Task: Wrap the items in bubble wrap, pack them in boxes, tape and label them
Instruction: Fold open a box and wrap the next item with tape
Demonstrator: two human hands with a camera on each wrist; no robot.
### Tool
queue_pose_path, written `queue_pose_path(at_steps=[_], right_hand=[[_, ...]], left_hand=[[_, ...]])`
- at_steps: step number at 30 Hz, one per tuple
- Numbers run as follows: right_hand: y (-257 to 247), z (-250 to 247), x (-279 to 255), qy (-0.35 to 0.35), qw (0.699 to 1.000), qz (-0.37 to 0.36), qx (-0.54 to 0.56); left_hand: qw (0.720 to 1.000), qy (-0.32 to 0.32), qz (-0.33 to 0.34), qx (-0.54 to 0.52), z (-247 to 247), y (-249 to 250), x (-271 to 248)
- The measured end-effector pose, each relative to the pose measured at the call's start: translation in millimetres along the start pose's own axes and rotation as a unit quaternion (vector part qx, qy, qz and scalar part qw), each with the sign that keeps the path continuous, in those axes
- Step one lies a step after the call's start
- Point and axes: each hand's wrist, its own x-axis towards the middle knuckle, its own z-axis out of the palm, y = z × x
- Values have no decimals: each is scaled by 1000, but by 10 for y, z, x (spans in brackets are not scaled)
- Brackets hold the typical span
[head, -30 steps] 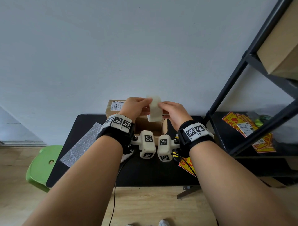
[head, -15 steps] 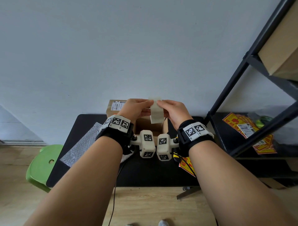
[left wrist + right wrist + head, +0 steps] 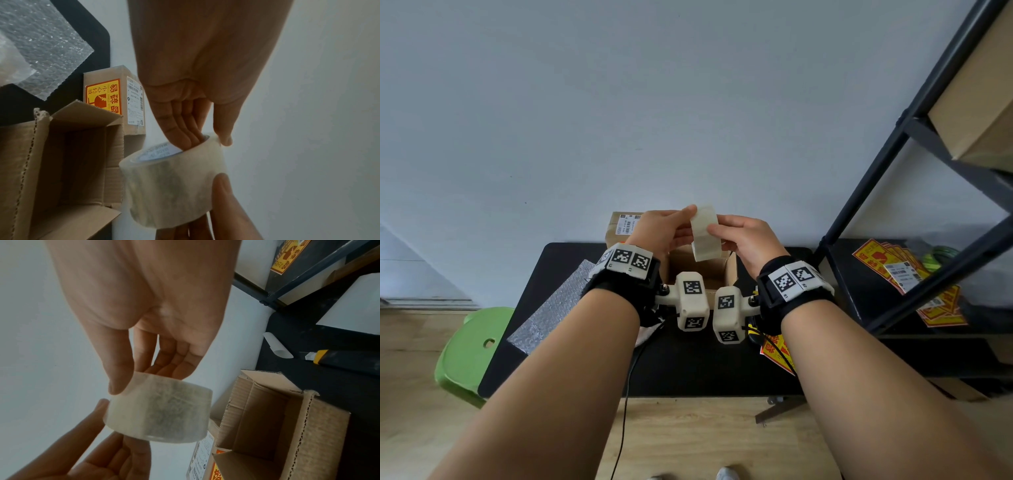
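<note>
Clear packing tape, a wide translucent roll (image 3: pixel 704 233), is held up in the air above the open brown cardboard box (image 3: pixel 729 270), which stands at the back edge of the black table (image 3: pixel 702 363). The left hand (image 3: pixel 659 231) grips the roll with fingers inside its core and thumb on the outer face; the right hand (image 3: pixel 744 240) pinches its rim between thumb and fingers. By my reading the taping step is just starting: the loose end must be found and peeled before any strip can go on, and the box flaps are not yet folded shut. A sealed cardboard box with a yellow fragile sticker (image 3: pixel 114 99) sits just behind the open one. A sheet of bubble wrap (image 3: pixel 558 308) lies at the table's left edge, a yellow-and-black utility knife (image 3: pixel 337 357) near its right edge. Nothing blocks the box.
</note>
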Motion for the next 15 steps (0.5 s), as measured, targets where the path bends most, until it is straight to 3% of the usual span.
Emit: queue_pose_path(at_steps=[15], right_hand=[[-65,-8,-63,51,995,32,77]], left_hand=[[985,-75,47,147,-22,-21,4]])
